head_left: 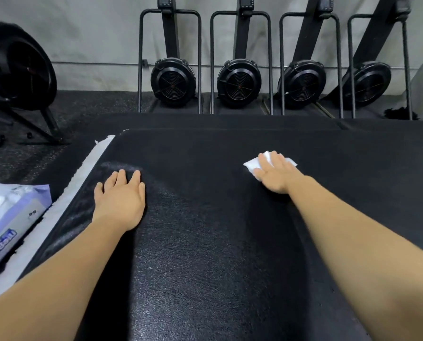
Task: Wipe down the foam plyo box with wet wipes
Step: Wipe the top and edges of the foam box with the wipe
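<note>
The black foam plyo box (205, 242) fills the view just in front of you. Your right hand (275, 173) lies flat, fingers straight, pressing a white wet wipe (251, 164) onto the far right of its top, and your left hand (119, 200) rests open and empty, palm down, near the left edge. To wipe well, press with a flat palm and sweep in overlapping strokes toward the unwiped left side, probably shifting the bracing hand as you go. A pack of wipes (11, 217) lies low at the left beside a white strip (82, 173) along the box edge, while upright rowing machines (238, 80) and a fan bike (18, 67) stand well apart by the wall.
</note>
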A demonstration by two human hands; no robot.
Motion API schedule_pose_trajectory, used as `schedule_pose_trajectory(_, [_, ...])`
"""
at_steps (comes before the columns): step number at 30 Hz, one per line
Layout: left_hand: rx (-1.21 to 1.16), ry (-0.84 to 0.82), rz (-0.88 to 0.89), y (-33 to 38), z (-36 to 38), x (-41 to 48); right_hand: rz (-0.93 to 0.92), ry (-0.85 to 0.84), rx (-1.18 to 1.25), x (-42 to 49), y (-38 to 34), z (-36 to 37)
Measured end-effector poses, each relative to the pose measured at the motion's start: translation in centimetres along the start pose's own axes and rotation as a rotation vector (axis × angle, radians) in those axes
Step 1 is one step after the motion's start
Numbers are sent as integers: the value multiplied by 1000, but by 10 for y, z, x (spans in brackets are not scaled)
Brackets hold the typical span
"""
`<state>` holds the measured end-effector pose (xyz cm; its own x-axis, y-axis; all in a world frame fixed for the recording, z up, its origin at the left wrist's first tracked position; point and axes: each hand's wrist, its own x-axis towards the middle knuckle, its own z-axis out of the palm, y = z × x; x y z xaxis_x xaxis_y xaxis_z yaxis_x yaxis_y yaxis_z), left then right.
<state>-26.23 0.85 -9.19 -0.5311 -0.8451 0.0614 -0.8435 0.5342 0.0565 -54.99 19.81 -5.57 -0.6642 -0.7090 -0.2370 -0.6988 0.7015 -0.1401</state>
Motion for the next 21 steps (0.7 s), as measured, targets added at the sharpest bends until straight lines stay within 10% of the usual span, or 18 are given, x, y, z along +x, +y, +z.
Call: schedule_pose_trajectory(21, [-23, -35, 6, 4, -12, -8, -277, -93, -47, -98, -96, 48])
